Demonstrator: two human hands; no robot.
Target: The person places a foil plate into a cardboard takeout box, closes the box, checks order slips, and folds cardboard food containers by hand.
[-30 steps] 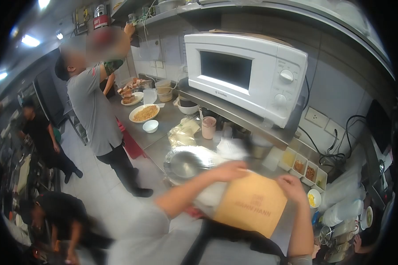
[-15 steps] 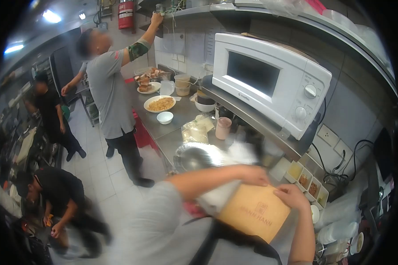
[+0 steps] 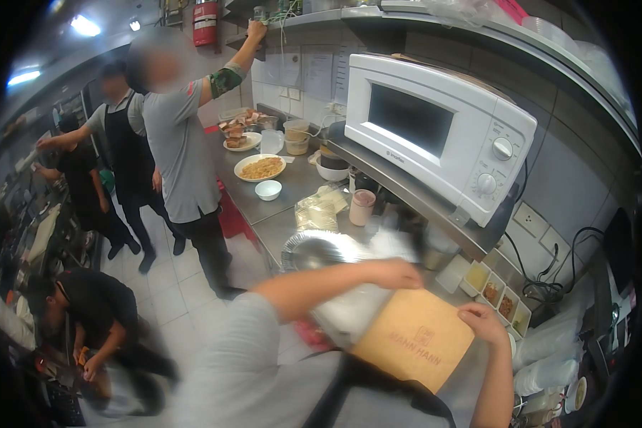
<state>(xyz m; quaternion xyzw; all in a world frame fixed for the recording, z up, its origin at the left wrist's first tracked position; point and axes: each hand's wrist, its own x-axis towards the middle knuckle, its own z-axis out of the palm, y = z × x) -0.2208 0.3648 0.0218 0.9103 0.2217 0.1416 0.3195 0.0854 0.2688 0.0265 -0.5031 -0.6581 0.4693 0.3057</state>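
Observation:
A flat brown paper bag [image 3: 415,341] with red printing lies in front of my body at the counter's edge. My left hand [image 3: 399,274] is closed at its upper left corner, fingers pressed together. At the upper right corner, my right hand [image 3: 483,321] pinches the paper between thumb and fingers. Beyond my left forearm sit a round foil tray [image 3: 317,251] and a blurred whitish plastic item. A plastic-wrapped stack [image 3: 317,215] and a pink-filled cup [image 3: 362,207] stand farther back.
A white microwave [image 3: 435,128] sits on a raised shelf. Small containers of toppings [image 3: 491,289] are at the right. A plate of food [image 3: 260,167] and a white bowl [image 3: 268,190] rest farther along the counter [image 3: 264,208]. Several other people stand or bend at the left.
My hands have moved apart along the bag's top edge, the right one going right and the left one slightly left and up. Another person in a black apron has come into view at the left.

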